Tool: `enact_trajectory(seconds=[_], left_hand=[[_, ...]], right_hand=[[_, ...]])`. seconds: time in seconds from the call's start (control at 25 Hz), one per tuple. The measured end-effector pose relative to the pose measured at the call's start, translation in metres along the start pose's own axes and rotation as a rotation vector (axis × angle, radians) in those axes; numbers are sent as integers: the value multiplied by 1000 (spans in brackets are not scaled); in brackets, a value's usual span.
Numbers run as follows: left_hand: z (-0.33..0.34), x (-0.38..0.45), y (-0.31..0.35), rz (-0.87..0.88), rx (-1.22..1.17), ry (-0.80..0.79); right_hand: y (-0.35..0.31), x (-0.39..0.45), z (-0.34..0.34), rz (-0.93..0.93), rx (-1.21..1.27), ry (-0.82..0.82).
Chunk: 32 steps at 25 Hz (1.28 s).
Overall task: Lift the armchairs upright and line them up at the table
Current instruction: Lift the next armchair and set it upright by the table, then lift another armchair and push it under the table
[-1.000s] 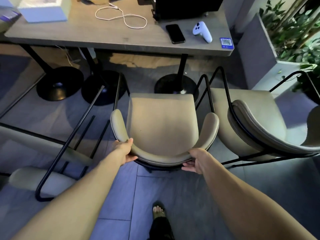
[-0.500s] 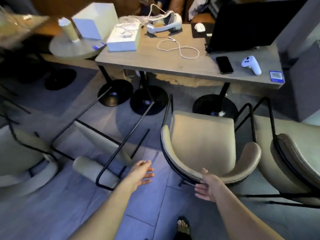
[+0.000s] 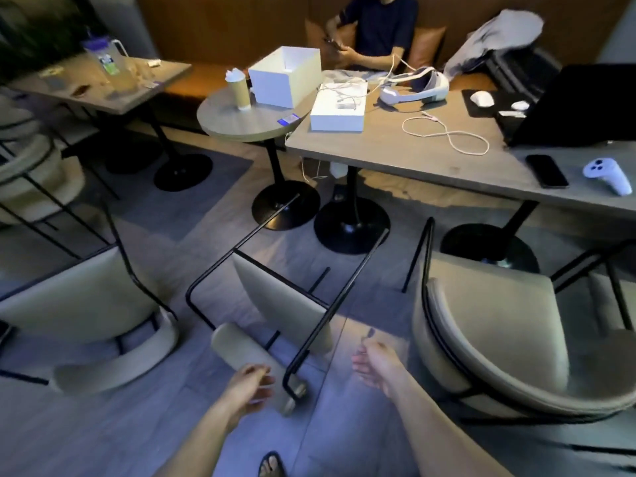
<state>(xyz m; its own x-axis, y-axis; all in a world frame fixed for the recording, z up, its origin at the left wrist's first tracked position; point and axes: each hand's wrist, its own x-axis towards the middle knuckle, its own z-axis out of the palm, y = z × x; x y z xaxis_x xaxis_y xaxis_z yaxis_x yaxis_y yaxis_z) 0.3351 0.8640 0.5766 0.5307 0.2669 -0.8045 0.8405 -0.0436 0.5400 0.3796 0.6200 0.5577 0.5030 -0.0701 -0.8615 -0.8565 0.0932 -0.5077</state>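
Step in hand: reaching for the overturned beige upholstered armchair with a thin black metal frame [image 3: 282, 304], which lies on its side on the grey tiled floor [image 3: 103, 435] at lower centre of the frame, its black legs pointing up toward the table.
Left hand: the left hand [image 3: 249, 385] is at the rounded beige padded armrest [image 3: 241, 349], fingers curled over its near end; blur keeps me from telling whether the grip has closed.
Right hand: the right hand [image 3: 375, 366] is loose and holds nothing, fingers spread, just right of the black leg loop [image 3: 292, 380].
Other chairs: an upright beige armchair [image 3: 499, 339] stands at lower right, facing the long grey rectangular table [image 3: 413, 156]; another beige armchair [image 3: 86, 315] lies tipped at lower left.
Doing it well: I judge the surest lift takes the curved backrest with one hand and the frame with the other, then pivots the chair onto its feet; gripping only the armrest may twist it. Keep the legs clear of the black disc table bases [image 3: 351, 225], then slide it in beside the upright chair.
Change since earlier frames: a second ago both hands held the backrest of the upright chair; half a second ago they had let go. The view has swung left, and both hands have moved to the fallen chair.
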Motion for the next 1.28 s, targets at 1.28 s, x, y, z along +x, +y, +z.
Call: enact_trajectory(seconds=[1.28], left_hand=[[-159,515,-163,-315,197,-137]], right_hand=[[275,394,374,465,458,107]])
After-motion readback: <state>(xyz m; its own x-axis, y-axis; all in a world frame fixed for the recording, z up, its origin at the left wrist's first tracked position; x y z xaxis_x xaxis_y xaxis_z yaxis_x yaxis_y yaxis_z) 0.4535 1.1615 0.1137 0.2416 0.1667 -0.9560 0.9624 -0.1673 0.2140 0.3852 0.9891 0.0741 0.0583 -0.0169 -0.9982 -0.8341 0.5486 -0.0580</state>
